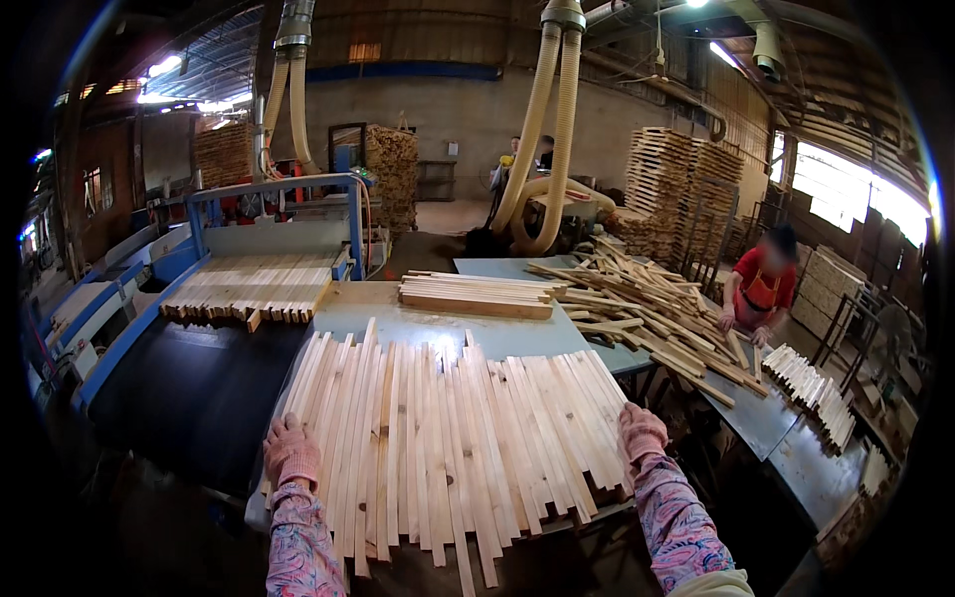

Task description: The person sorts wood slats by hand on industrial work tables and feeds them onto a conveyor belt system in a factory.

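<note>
A wide row of pale wooden strips (448,428) lies side by side across the grey metal table (373,304), with uneven ends that jut over the near edge. My left hand (291,451), in a pink glove, grips the row's left side, its fingers curled over the outermost strips. At the opposite side my right hand (643,434), gloved the same way, clasps the last strips on the right. The row lies squeezed between both hands. Some of my fingertips are hidden against the wood.
On the left, a black conveyor belt (199,373) leads to a blue-framed machine with more strips (254,284) on it. Behind my row rests a small stack of strips (477,297). To the right, a loose heap (637,298) covers another table, where a co-worker in red (768,279) handles wood.
</note>
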### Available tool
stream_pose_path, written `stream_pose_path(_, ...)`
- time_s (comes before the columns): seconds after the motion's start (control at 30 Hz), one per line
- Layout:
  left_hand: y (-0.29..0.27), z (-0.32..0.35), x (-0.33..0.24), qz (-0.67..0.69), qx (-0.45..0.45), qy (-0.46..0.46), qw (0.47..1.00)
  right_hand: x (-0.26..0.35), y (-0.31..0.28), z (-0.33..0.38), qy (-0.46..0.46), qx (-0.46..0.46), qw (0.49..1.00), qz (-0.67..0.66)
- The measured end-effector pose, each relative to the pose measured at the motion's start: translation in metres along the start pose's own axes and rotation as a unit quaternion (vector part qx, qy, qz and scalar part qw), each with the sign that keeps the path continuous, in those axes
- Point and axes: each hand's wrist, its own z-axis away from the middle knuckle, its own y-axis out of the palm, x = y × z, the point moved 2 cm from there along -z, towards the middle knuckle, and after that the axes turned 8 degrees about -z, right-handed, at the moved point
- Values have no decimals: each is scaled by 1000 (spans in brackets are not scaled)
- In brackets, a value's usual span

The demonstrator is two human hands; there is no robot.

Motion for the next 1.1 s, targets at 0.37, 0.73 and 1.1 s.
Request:
stream_pose_path(0.37, 7, -7, 9, -24, -7, -7, 1000, -7, 17, -15, -38, -19, 999, 4)
stream_pose_path(0.73, 9, -6, -2, -32, -15, -3, 999, -35, 9, -55, -49, 101, 992, -55)
stream_pose_path(1.1, 7, -7, -3, -11, -10, -9, 1000, -24, 4, -69, 2, 214, 974, -78)
